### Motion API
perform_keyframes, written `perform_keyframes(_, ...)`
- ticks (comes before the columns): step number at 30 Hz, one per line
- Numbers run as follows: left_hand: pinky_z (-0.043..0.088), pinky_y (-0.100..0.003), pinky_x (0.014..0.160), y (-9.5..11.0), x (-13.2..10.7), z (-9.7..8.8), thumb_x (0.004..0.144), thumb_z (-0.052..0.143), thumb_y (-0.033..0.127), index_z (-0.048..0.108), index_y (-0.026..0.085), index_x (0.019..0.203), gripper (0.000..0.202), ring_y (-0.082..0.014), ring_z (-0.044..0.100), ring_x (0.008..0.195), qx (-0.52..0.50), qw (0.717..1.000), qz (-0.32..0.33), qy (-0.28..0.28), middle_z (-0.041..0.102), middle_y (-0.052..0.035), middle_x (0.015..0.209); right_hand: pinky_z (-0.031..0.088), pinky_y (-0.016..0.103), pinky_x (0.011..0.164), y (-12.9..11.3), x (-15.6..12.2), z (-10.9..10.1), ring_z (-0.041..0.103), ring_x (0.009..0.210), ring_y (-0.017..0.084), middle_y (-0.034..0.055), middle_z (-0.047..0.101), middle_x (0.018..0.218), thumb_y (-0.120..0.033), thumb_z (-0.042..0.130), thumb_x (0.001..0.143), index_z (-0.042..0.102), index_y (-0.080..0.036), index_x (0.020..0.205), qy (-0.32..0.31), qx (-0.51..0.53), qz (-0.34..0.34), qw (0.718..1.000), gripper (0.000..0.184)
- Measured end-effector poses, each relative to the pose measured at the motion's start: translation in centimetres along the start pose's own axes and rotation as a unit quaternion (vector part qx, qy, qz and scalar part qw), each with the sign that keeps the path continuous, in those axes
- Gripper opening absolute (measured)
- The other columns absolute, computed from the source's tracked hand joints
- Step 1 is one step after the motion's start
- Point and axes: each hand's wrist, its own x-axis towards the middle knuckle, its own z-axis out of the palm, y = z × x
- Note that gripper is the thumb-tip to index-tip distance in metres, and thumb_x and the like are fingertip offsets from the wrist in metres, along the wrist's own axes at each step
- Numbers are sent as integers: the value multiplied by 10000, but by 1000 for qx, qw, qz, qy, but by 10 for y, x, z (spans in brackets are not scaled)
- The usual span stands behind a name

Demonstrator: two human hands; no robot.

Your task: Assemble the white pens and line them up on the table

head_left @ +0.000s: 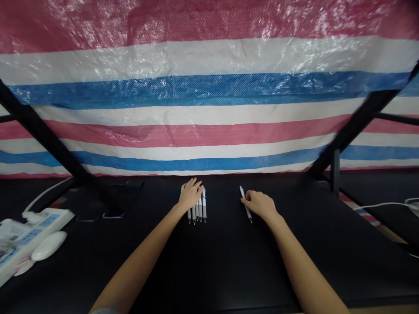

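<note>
Pens [197, 211] lie on the table [225, 261] under the spread left hand [190, 194], the right hand [261, 203] pinching 1 other pen [248, 212].

Left hand [191, 193] on pens [200, 211] (a row)

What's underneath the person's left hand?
A row of pens runs beneath the left hand. Their lower ends stick out; the upper parts of most are covered, so can't be seen.

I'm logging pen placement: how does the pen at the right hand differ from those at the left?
The single pen is alone at the right hand; the grouped pens lie side by side, partly under the left hand. The single pen slants; the grouped pens run nearly front to back. All look white and grey.
</note>
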Motion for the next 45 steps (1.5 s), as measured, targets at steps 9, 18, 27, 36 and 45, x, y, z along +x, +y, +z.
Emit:
perform_keyframes(9,222,-434,1073,2,3,3,867,409,419,509,195,1262,465,-242,294,1331,-9,1000,16,-16,371,-117,1419,362,237,568,-16,12,8,563,584,137,2,623,601,-340,510,797,549,-197,728,-193,123,-120,966,164)
perform_keyframes(18,310,-463,1008,-3,3,3,830,530,351,597,244,1115,312,-241,526,1129,-208,966,32,148,621,-74,1172,388,241,566,-26,40,29,483,550,86,8,625,731,-302,654,680,661,-164,917,-298,401,-108,859,274)
perform_keyframes(27,483,-304,757,-5,-1,-5,786,580,298,677,173,821,162,-177,634,780,-386,909,91,127,700,-53,835,396,266,595,-28,40,41,549,647,132,43,690,793,-336,691,677,697,-180,931,-285,424,-161,845,298)
perform_keyframes(36,390,-233,550,-8,-1,-7,803,524,384,546,163,569,323,-114,504,524,-368,916,43,152,547,14,528,400,275,591,-22,44,51,584,670,153,47,687,719,-372,728,636,688,-171,837,-233,470,-131,841,286)
perform_keyframes(45,426,-241,632,-4,-4,-8,787,544,402,576,175,807,231,-131,563,647,-394,906,29,156,608,-13,719,399,271,589,-23,42,48,594,702,158,53,692,748,-359,733,639,689,-167,818,-214,472,-138,844,266)
